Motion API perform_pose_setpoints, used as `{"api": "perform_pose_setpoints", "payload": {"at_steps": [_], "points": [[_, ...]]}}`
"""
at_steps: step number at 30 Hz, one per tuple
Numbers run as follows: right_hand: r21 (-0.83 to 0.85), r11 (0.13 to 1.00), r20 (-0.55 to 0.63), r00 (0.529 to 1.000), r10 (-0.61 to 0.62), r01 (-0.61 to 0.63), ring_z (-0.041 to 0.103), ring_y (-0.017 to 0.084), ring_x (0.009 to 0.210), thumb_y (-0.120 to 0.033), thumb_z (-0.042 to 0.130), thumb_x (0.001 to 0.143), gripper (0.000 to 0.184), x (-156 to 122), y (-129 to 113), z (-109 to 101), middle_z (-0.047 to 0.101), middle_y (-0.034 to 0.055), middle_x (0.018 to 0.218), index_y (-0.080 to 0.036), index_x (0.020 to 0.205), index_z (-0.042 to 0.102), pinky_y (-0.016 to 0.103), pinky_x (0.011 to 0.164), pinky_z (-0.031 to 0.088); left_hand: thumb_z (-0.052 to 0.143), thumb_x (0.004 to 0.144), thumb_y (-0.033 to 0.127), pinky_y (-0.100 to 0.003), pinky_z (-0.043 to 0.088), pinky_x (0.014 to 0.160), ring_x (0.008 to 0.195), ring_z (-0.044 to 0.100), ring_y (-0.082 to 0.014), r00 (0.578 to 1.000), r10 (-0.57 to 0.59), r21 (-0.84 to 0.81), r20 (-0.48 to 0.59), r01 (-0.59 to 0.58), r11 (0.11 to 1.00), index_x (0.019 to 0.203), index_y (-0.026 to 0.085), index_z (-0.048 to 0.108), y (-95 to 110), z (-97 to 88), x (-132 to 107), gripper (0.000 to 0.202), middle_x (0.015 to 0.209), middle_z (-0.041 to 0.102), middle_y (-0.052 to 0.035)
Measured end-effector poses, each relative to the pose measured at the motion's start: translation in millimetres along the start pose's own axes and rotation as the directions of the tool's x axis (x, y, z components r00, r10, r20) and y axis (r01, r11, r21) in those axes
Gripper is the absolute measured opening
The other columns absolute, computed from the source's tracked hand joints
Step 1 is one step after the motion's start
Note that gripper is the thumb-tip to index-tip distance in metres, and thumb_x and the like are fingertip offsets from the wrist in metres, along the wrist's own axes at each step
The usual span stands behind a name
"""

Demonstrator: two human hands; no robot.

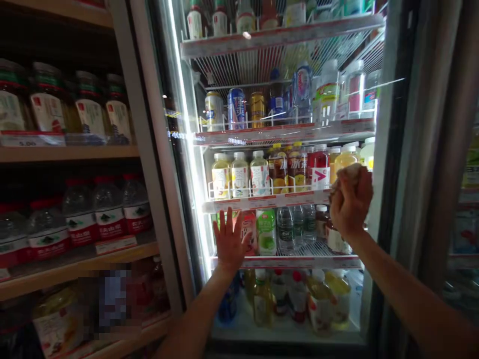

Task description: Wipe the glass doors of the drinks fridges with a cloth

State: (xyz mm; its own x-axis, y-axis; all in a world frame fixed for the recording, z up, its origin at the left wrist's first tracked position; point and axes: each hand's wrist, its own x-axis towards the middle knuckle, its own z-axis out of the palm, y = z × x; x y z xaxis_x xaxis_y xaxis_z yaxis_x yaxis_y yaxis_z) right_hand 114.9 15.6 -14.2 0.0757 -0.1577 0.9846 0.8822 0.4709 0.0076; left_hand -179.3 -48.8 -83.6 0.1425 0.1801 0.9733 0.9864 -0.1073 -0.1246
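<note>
Wiping of the clear glass door (284, 134) seems underway; remainder unclear.
Right hand (351, 207) clenches crumpled pale cloth (349, 173); left hand (231, 243) spreads wide, empty.

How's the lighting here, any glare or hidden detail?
In the head view, a light strip glows along the left side of the glass, which carries bright reflections; also there, the wooden shelves at left look dim, and a pixelated patch hides detail.

Cloth (350, 174) matt, rough; door (288, 137) glass, v. glossy; side shelf (75, 153) wd, smooth; btls (106, 205) clear plast.
</note>
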Motion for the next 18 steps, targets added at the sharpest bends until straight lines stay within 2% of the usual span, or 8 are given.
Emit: {"api": "perform_pose_setpoints", "payload": {"at_steps": [3,7,8,9,12,13,15,18], "points": [[0.084,0.980,0.142,0.971,-0.193,0.183,0.020,0.030,0.140,-0.015,0.047,0.084,0.056,-12.9,-26.2,3.6,0.017,0.0020,0.154,-0.029,0.138,0.040,0.052,0.109,0.029,0.044,0.090,0.044,-0.053,0.013,0.113,0.142,0.005,-0.0272,1.000,-0.008,0.009,0.001,0.008,1.000,0.143,0.020,0.028,0.2,2.0,-1.5,0.061,0.150,0.025,-0.0148],[0.263,0.833,0.359,0.752,-0.553,0.487,0.027,0.023,0.138,-0.015,0.052,0.082,0.051,-53.5,-54.7,-9.0,0.039,-0.0016,0.145,-0.035,0.130,0.049,0.045,0.110,0.032,0.042,0.090,0.045,-0.053,0.015,0.113,0.142,0.004,-0.0268,0.999,-0.035,0.022,0.036,0.034,0.999,0.142,0.019,0.030,4.1,-0.1,-1.0,0.059,0.150,0.026,-0.0141],[0.274,0.826,0.367,0.740,-0.563,0.493,0.029,0.023,0.137,-0.016,0.052,0.082,0.049,-51.2,-54.6,-10.3,0.041,-0.0009,0.143,-0.034,0.128,0.051,0.045,0.109,0.032,0.042,0.090,0.045,-0.053,0.015,0.113,0.142,0.004,-0.0268,0.998,-0.040,0.026,0.054,0.039,0.999,0.142,0.019,0.031,5.0,-1.6,-1.1,0.059,0.150,0.026,-0.0137],[0.266,0.844,0.362,0.763,-0.535,0.465,0.030,0.023,0.136,-0.017,0.052,0.083,0.047,-41.7,-52.1,-8.9,0.041,0.0004,0.144,-0.032,0.127,0.053,0.047,0.109,0.031,0.042,0.090,0.046,-0.053,0.015,0.113,0.142,0.004,-0.0269,0.997,-0.041,0.030,0.070,0.039,0.999,0.141,0.019,0.032,5.6,-3.1,-1.2,0.059,0.150,0.026,-0.0133],[0.155,0.965,0.222,0.945,-0.240,0.209,0.026,0.030,0.138,-0.023,0.045,0.084,0.046,10.5,-41.0,9.4,0.027,0.0076,0.151,-0.021,0.130,0.052,0.053,0.108,0.028,0.042,0.090,0.047,-0.052,0.016,0.113,0.142,0.002,-0.0264,0.992,-0.037,0.043,0.118,0.032,0.999,0.141,0.019,0.033,6.1,-6.5,-2.6,0.059,0.150,0.027,-0.0121],[0.126,0.975,0.188,0.961,-0.203,0.181,0.024,0.031,0.138,-0.027,0.044,0.085,0.047,24.9,-39.2,16.3,0.023,0.0075,0.152,-0.020,0.131,0.051,0.054,0.107,0.026,0.042,0.090,0.046,-0.051,0.016,0.114,0.142,0.002,-0.0260,0.991,-0.039,0.045,0.132,0.034,0.998,0.141,0.019,0.033,6.3,-7.2,-3.7,0.058,0.150,0.027,-0.0119],[0.149,0.971,0.176,0.962,-0.210,0.185,0.022,0.030,0.139,-0.028,0.040,0.086,0.046,31.0,-40.6,21.7,0.022,0.0051,0.153,-0.021,0.131,0.050,0.052,0.108,0.024,0.041,0.091,0.044,-0.050,0.016,0.114,0.142,0.001,-0.0254,0.987,-0.049,0.040,0.156,0.043,0.998,0.141,0.019,0.032,7.7,-8.4,-7.4,0.057,0.151,0.025,-0.0113],[0.278,0.910,0.271,0.883,-0.383,0.309,0.024,0.029,0.138,-0.027,0.045,0.086,0.041,-24.1,-47.1,2.5,0.030,0.0049,0.150,-0.024,0.125,0.057,0.049,0.111,0.024,0.040,0.091,0.039,-0.051,0.016,0.114,0.142,0.001,-0.0255,0.983,-0.064,0.034,0.175,0.059,0.998,0.142,0.019,0.030,10.9,-10.1,-17.6,0.055,0.152,0.022,-0.0107]]}}
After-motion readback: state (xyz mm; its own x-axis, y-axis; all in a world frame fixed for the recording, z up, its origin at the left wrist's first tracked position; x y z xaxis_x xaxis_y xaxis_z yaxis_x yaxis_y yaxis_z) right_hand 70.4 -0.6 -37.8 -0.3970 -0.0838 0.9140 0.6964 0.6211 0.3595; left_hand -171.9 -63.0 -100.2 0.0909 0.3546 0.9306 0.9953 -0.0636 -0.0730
